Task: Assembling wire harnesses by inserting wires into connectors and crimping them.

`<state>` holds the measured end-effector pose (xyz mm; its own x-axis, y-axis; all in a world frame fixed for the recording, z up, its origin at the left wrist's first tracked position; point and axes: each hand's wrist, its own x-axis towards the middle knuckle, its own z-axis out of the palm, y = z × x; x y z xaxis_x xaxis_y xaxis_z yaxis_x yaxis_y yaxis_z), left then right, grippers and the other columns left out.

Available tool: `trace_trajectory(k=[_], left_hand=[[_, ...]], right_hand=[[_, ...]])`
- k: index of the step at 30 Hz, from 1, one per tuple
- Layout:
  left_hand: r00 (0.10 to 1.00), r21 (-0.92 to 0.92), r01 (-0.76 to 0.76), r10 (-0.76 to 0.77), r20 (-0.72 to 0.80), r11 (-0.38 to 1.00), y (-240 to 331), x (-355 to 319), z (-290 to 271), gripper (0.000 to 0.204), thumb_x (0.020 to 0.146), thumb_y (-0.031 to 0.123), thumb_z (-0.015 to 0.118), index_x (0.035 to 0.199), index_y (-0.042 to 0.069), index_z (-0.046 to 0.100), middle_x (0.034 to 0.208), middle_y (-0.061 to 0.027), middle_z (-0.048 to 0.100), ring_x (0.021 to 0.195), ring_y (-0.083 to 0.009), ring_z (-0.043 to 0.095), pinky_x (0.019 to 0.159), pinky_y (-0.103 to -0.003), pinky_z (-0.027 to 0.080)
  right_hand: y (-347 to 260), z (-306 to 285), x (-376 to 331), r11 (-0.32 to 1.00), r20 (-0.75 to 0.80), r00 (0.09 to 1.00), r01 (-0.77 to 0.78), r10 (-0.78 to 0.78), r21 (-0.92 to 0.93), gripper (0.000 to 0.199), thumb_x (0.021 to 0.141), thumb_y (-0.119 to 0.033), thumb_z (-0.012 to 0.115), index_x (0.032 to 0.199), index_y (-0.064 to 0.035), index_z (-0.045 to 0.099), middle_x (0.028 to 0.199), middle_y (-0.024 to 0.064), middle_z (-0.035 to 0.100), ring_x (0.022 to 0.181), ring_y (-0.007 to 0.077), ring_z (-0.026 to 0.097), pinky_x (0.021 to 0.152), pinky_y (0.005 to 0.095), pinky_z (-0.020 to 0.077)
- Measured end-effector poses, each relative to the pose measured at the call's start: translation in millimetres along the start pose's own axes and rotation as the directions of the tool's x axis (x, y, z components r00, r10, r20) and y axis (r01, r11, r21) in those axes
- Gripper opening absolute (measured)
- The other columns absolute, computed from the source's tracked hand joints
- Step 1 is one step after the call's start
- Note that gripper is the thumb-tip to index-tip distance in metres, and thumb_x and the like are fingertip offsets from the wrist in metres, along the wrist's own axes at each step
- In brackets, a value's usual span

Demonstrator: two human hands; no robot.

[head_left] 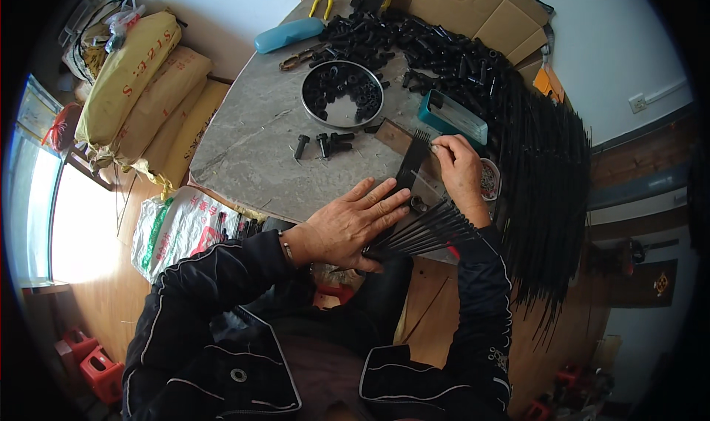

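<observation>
Here a fan of thin black rods (429, 232) lies on the grey worktop (251, 144) at its near edge, ends lined up in a black comb-like holder (411, 162). The left hand (347, 225) presses flat, fingers spread, on the rods; the right hand (460, 171) pinches a rod tip at the holder's top.

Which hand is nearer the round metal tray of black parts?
The left. The left hand lies flat on the fanned black rods, below the round metal tray. The right hand is farther off to the tray's right, fingers at the comb-like strip.
</observation>
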<state>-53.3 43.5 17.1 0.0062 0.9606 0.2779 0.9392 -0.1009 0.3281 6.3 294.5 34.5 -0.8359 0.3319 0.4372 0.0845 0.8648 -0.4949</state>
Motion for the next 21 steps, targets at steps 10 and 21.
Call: trace_trajectory(k=[10,21], left_hand=[[1.000,-0.011,0.001,-0.001,-0.003,1.000,-0.4,-0.8,1.8,0.100,0.071,0.064,0.065,0.143,0.002,0.035,0.153,-0.0151,0.025,0.144,-0.0325,0.019,0.116,-0.047,0.016],[1.000,-0.007,0.003,-0.003,0.012,1.000,-0.2,-2.2,0.3,0.103,0.069,0.064,0.066,0.144,0.001,0.033,0.154,-0.0157,0.023,0.144,-0.0323,0.017,0.117,-0.047,0.015]], right_hand=[[1.8,0.2,4.5,0.998,-0.006,1.000,0.001,-0.001,-0.060,0.007,0.083,-0.011,0.066,0.088,-0.0062,0.066,0.083,0.0072,0.062,0.073,0.0271,0.062,0.063,0.0348,0.0478],[4.9,-1.4,5.0,0.998,0.013,0.998,0.063,-0.062,-0.022,0.006,0.081,-0.010,0.067,0.086,-0.0058,0.067,0.081,0.0066,0.062,0.070,0.0254,0.062,0.062,0.0332,0.0479]])
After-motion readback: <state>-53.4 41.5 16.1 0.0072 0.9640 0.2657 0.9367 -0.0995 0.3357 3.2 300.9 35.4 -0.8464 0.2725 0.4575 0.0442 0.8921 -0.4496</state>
